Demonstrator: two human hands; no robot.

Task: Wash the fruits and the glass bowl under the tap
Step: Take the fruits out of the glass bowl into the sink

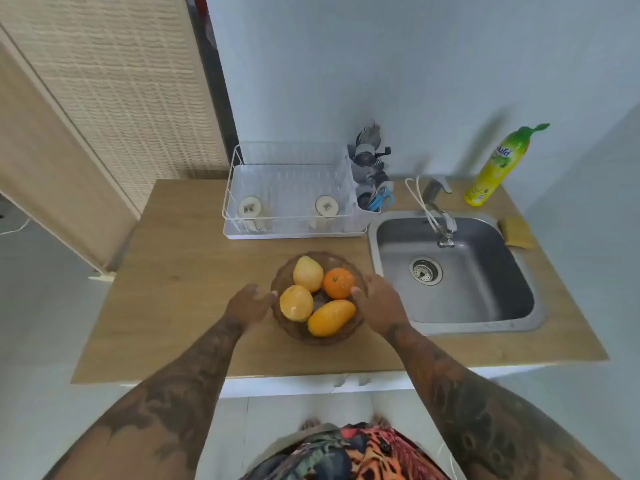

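**Clerk:** Right hand point(379, 303): at the right rim of the glass bowl point(294, 329), fingers spread and loosely bent, thumb tip by the orange point(338, 283). Whether it touches the rim cannot be told; nothing is gripped.

**Checker:** And the other?

**Clerk:** Left hand point(246, 304): at the left rim, fingers relaxed and reaching toward the glass, holding nothing.

**Checker:** Item proper?

**Clerk:** One bowl, tinted ribbed glass, standing on the wooden counter point(173, 289) just left of the sink point(457, 271). Contents: four fruits. One orange, right; one pale yellow fruit point(307, 273), back; one rounder yellow fruit point(296, 303), front left; one mango point(330, 317), front right.

**Checker:** Handling?

**Clerk:** Judged heavy for its size once loaded, rigid and breakable. Ribbing should give some purchase dry, but the glass will likely turn slippery when wet. Best taken with both hands on opposite sides, fingers under the wall, thumbs over the rim. The fruits look firm and smooth; they sit loose and may roll if the bowl tips.

**Checker:** Surroundings?

**Clerk:** Tap point(440, 216) over the steel basin, no water visible, drain strainer in place. Yellow sponge point(516, 231) at the sink's right edge; dish soap bottle point(498, 164) behind it. White dish rack point(294, 195) behind the bowl holds two upturned cups; utensil caddy point(372, 178) at its right end.
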